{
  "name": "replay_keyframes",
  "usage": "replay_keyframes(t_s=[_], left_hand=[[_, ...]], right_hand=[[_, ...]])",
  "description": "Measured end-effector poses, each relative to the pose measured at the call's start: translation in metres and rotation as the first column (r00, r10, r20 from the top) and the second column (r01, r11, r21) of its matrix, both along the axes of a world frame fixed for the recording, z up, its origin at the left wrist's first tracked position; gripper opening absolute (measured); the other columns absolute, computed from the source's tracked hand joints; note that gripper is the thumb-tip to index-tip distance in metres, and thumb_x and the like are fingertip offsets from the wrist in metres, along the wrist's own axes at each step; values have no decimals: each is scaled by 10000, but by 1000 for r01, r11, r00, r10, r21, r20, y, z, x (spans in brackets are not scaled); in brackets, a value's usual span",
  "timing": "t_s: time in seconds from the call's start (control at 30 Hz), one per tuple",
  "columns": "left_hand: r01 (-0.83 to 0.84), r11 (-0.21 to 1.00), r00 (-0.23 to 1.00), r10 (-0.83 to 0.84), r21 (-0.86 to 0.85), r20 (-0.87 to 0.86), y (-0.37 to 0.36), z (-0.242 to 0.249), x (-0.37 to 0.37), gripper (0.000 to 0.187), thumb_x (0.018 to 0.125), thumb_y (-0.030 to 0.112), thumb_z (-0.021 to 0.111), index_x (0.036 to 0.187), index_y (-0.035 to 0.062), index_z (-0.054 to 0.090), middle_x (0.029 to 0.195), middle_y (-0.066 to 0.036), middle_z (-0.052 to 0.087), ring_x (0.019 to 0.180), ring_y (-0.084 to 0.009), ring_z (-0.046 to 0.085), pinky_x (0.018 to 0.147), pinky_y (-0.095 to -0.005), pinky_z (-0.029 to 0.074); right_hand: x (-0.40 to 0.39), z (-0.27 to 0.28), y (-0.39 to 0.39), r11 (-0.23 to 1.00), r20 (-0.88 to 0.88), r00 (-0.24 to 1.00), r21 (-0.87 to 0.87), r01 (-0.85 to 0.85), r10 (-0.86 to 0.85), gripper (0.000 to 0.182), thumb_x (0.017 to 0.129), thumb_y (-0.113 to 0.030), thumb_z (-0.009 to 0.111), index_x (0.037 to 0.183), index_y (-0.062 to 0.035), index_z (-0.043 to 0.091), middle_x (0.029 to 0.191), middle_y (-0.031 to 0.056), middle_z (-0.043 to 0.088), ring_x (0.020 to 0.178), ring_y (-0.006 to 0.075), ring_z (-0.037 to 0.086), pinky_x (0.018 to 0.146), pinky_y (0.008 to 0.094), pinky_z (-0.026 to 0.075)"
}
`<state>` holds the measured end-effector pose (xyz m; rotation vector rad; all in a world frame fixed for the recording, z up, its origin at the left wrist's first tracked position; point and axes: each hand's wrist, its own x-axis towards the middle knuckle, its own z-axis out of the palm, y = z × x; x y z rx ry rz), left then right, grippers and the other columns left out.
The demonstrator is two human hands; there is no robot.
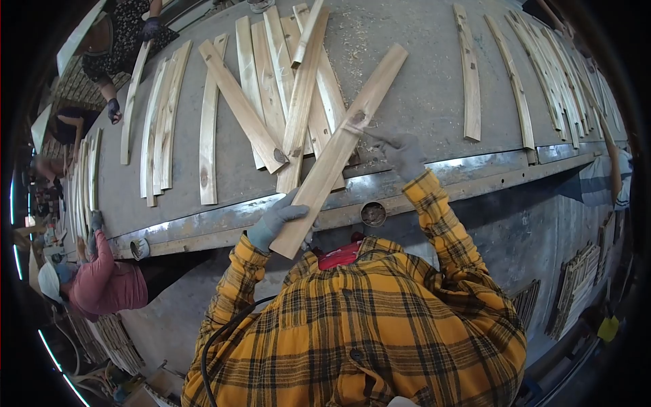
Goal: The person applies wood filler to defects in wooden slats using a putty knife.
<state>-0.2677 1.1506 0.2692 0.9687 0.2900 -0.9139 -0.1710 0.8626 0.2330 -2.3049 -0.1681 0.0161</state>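
Observation:
My left hand [279, 221], in a grey glove, is closed around the near end of a wooden board [325, 166]. The board slants up and to the right, its far end over the table. My right hand [401, 153], also gloved, is at the board's right edge beside a dark knot [357, 118]. Its fingers are drawn together, and something thin and pale, blurred, reaches from them to the knot; I cannot make out what it is. Under and behind the held board, several loose boards [270, 74] lie fanned out and overlapping.
The long grey table [420, 88] has a metal front edge, with sawdust scattered on top. More boards [166, 122] lie left and others [542, 68] right. A round tin [373, 214] sits at the edge. A co-worker in a pink top [108, 278] is at left; other people stand across.

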Motion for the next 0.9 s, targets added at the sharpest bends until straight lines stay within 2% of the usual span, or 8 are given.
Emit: replay_keyframes(t_s=[0.03,0.07,0.1,0.13,0.2,0.43,0.63,0.9], left_hand=[[5,1000,1000,-5,0,0,-1,1,1,581,808,179,626,1305,52,354,843,-160,586,615,-241,619,518,-355,542],[47,852,941,-212,521,262,-5,2,2,600,782,250,658,1287,53,399,870,-157,598,661,-249,627,583,-359,538],[-95,470,791,-500,878,353,-7,2,1,628,757,321,690,1269,54,443,898,-155,610,708,-256,636,648,-364,534],[-91,469,792,-500,878,350,-7,-2,0,628,757,321,690,1269,54,443,898,-155,610,708,-256,636,648,-364,534],[-472,-23,611,-729,881,308,-4,-20,-2,677,680,414,731,1223,74,510,951,-151,625,810,-282,636,744,-373,501],[-193,17,758,-632,981,161,-15,-3,0,710,644,438,736,1235,123,500,993,-168,621,869,-318,631,756,-407,501],[-285,14,725,-651,958,225,-14,-2,-5,747,632,423,742,1269,135,477,1019,-157,621,884,-309,635,750,-405,506],[-278,35,725,-648,960,234,-12,5,-7,754,628,398,741,1282,142,469,1038,-154,617,881,-307,635,748,-403,511]], right_hand=[[-2,1,-4,919,-209,978,379,107,-27,275,848,-181,621,1109,-254,667,860,29,662,666,91,563,579,259,482],[-2,-1,-12,919,-211,977,378,110,-30,275,848,-181,621,1109,-254,667,860,29,662,666,91,563,579,259,482],[-2,-6,-23,891,-302,942,373,259,-147,264,843,-181,635,1098,-234,675,858,38,675,688,78,562,597,258,477],[-3,-11,-32,844,-391,884,355,401,-256,253,838,-181,649,1087,-214,683,857,47,688,710,66,561,615,256,471],[-10,-22,-47,898,-314,903,235,372,-293,259,847,-175,640,1100,-218,674,829,40,683,719,70,564,632,260,470],[-25,-12,-25,975,98,970,30,220,-222,377,839,-142,609,1186,-291,609,891,41,639,745,164,596,684,294,484],[5,-15,-7,879,227,961,-410,244,-161,404,837,-148,582,1191,-342,578,885,49,590,747,237,609,667,360,501],[10,-20,3,863,270,963,-481,151,-18,422,850,-171,555,1239,-334,527,860,46,569,705,232,611,612,362,513]])
